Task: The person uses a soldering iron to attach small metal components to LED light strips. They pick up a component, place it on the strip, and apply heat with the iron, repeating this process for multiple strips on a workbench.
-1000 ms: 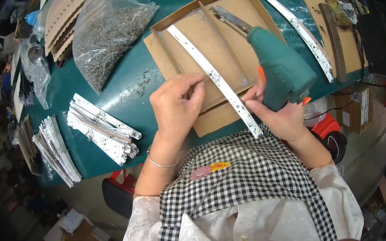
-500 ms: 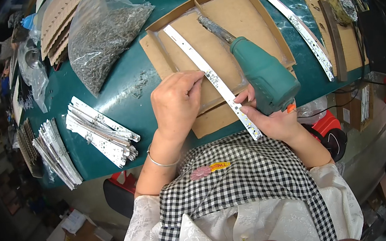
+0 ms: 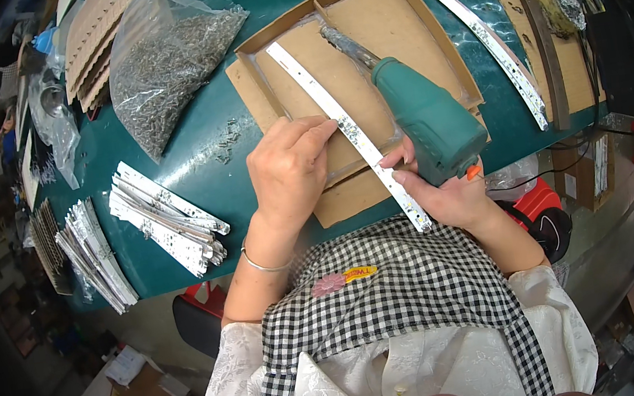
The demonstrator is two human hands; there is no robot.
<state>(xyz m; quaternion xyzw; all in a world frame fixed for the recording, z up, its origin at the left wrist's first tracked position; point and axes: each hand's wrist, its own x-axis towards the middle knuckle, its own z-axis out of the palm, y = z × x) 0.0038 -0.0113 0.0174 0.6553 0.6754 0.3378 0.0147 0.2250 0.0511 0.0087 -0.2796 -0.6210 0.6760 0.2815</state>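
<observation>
A long white LED circuit strip (image 3: 310,86) slants across a shallow cardboard tray (image 3: 435,29), its near end reaching over the table edge toward my apron. Thumb and finger of my right hand (image 3: 443,197) pinch its lower part. Over that same hand lies a green soldering gun (image 3: 427,117) with a grey metal tip, pointing up and left; its body hides most of my right fingers, so I cannot tell how firmly they hold it. My left hand (image 3: 289,166) is closed, fingertips pressed together at the strip's left edge, near its middle. Anything tiny between them is too small to make out.
Bundles of similar strips (image 3: 170,224) lie on the green table (image 3: 245,223) at left. Behind them is a clear bag of small metal parts (image 3: 166,66), with some spilled nearby (image 3: 227,139). More strips (image 3: 475,32) lie right of the tray; a black cable (image 3: 558,167) runs past there.
The whole view has shifted very slightly. My left fingertips have moved a little further onto the strip's edge; the right hand, gun and strip stay nearly where they were.
</observation>
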